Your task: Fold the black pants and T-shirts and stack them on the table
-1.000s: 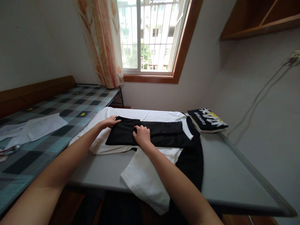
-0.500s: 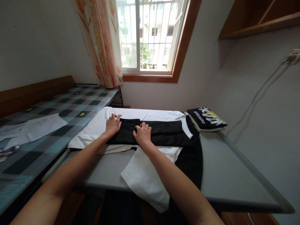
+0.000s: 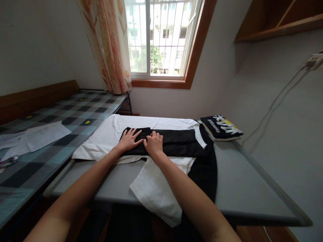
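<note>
A white shirt lies spread across the grey table, and a long black folded strip of cloth lies on top of it. My left hand rests flat near the strip's left end with its fingers spread. Beside it, my right hand is on the strip's middle, its fingers curled down against the black cloth; its fingertips are partly hidden. A white sleeve-like piece hangs over the table's front edge under my right forearm. Black cloth also drapes toward the front at the right, near a white band.
A folded black garment with white and yellow print sits at the table's back right corner. The grey table reaches the right wall. To the left is a bed with a checked cover, with papers on it. A cord hangs at right.
My left hand has moved right and slightly down from the black strip's left end, and its fingers have spread flat on the cloth. My right hand stays in place.
</note>
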Demonstrator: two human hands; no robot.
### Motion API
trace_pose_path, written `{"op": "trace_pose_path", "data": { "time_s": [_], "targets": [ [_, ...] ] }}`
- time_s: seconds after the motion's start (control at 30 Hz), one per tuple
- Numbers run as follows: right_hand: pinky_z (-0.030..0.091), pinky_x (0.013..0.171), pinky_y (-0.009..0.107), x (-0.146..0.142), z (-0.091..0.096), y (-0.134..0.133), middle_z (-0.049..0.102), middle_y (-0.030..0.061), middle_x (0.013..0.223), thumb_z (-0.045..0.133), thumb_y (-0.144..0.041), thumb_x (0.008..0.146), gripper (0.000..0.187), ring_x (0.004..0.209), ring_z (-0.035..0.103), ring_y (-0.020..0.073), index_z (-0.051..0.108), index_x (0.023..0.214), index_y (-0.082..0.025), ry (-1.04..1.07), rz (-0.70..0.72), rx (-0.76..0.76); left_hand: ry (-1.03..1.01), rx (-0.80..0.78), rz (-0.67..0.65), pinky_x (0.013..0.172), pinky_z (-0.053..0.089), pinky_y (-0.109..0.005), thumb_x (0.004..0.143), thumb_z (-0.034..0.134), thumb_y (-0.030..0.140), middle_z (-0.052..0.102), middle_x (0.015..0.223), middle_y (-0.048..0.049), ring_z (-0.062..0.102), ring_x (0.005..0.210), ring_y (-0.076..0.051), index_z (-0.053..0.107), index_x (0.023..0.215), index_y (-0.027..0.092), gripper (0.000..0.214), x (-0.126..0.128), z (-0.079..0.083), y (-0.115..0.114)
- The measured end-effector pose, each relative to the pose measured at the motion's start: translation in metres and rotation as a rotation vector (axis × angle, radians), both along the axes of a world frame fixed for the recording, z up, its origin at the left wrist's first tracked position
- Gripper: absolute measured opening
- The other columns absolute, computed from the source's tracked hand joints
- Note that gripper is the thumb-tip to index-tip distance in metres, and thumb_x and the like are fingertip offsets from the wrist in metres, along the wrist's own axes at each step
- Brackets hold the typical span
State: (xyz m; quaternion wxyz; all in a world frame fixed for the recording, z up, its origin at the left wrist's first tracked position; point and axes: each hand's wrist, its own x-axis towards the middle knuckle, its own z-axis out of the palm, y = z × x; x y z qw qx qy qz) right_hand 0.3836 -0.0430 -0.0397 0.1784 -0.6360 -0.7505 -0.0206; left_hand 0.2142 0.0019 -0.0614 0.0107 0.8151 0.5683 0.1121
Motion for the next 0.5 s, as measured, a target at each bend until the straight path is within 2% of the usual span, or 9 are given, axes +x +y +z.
{"op": "trace_pose_path", "data": {
  "time_s": [0.23, 0.37, 0.5],
  "targets": [
    [0.032, 0.090, 0.041, 0.000, 0.000, 0.000, 0.061, 0.0142, 0.114, 0.047, -0.037, 0.094, 0.032, 0.105, 0.050, 0.0272, 0.071, 0.105, -0.020, 0.003, 0.014, -0.024, -0.059, 0.130, -0.073, 0.119, 0.017, -0.050, 0.094, 0.048, 0.045, 0.044, 0.151, -0.0085, 0.031, 0.144, -0.030, 0.061, 0.133, 0.025, 0.045, -0.001, 0.009, -0.015],
    [0.031, 0.089, 0.042, 0.000, 0.000, -0.002, 0.063, 0.0139, 0.111, 0.049, -0.038, 0.093, 0.030, 0.105, 0.050, 0.0285, 0.071, 0.105, -0.021, 0.008, -0.031, -0.012, -0.057, 0.077, -0.009, 0.118, 0.020, -0.050, 0.094, 0.049, 0.049, 0.045, 0.150, -0.0088, 0.031, 0.143, -0.033, 0.056, 0.138, 0.024, 0.051, -0.005, 0.007, -0.017],
    [0.032, 0.089, 0.041, 0.000, -0.001, -0.001, 0.064, 0.0133, 0.109, 0.049, -0.037, 0.093, 0.030, 0.104, 0.051, 0.0278, 0.071, 0.104, -0.021, 0.008, -0.002, -0.008, -0.056, 0.027, 0.015, 0.118, 0.019, -0.049, 0.094, 0.048, 0.051, 0.043, 0.152, -0.0087, 0.029, 0.144, -0.033, 0.050, 0.143, 0.023, 0.056, -0.007, 0.005, -0.016]
  ]
}}
